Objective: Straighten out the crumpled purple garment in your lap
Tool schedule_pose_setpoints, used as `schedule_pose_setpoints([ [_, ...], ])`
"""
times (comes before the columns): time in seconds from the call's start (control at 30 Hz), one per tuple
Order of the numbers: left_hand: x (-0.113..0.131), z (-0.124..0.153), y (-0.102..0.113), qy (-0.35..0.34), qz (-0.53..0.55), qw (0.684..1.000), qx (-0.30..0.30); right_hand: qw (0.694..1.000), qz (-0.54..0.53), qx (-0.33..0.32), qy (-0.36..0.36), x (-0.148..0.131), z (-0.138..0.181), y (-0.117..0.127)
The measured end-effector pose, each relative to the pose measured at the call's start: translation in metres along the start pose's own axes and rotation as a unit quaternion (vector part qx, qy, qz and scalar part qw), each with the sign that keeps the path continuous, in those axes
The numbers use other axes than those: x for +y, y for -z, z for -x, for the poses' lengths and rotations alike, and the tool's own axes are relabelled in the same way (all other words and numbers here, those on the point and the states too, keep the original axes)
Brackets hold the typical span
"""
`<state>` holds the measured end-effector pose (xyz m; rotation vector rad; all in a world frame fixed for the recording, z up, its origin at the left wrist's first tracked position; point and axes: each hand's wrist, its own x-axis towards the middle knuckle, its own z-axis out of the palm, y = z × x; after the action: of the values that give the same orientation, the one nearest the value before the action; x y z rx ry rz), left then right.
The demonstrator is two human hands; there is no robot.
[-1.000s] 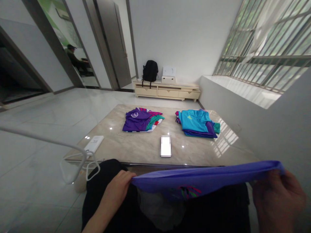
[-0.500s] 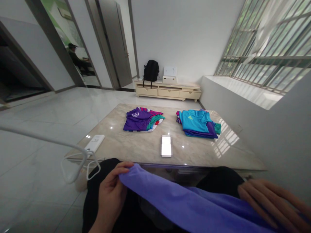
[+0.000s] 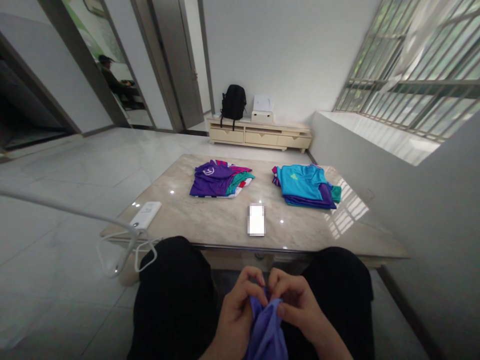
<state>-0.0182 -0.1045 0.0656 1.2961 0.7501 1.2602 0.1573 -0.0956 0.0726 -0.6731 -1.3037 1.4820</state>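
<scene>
My left hand (image 3: 237,312) and my right hand (image 3: 298,310) meet low in the middle, between my knees, both pinched closed on a bunched purple-blue garment (image 3: 265,332) that hangs down out of view. Ahead stands a marble-topped low table (image 3: 210,222). On its far side lie two piles of folded clothes: a purple-topped pile (image 3: 217,179) at left and a teal-topped pile (image 3: 305,185) at right. A small blurred white item (image 3: 256,219) rests near the table's middle.
A white power bank (image 3: 145,215) with a white cable (image 3: 123,247) sits at the table's left corner. A cream cabinet (image 3: 258,136) with a black backpack (image 3: 233,102) stands at the back wall. A person sits beyond the left doorway (image 3: 112,82). A barred window is at right.
The garment was stretched wide between my hands, then lowered onto my lap. Both hands have come together at the centre, bunching the cloth between them.
</scene>
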Motion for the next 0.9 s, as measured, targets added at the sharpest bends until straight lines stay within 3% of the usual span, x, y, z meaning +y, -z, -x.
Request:
schedule_pose_setpoints([
  [0.23, 0.0, 0.0, -0.001, -0.009, -0.037, 0.999, 0.037, 0.997, -0.056, 0.039, -0.048, 0.027, 0.001, -0.01],
  [0.43, -0.006, -0.006, 0.0, 0.032, -0.014, 0.99, 0.134, 0.993, -0.102, 0.047, -0.023, 0.034, -0.007, -0.015],
  [0.6, -0.006, -0.009, 0.009, 0.071, -0.029, 0.996, 0.055, 0.987, -0.132, 0.073, -0.062, 0.042, -0.004, -0.016],
  [0.7, -0.006, -0.008, 0.012, 0.074, -0.044, 0.996, 0.039, 0.987, -0.117, 0.078, -0.076, 0.043, -0.005, -0.016],
  [0.9, -0.008, -0.002, 0.017, 0.038, -0.08, 0.995, 0.035, 0.99, -0.08, 0.115, -0.016, 0.045, -0.011, -0.017],
])
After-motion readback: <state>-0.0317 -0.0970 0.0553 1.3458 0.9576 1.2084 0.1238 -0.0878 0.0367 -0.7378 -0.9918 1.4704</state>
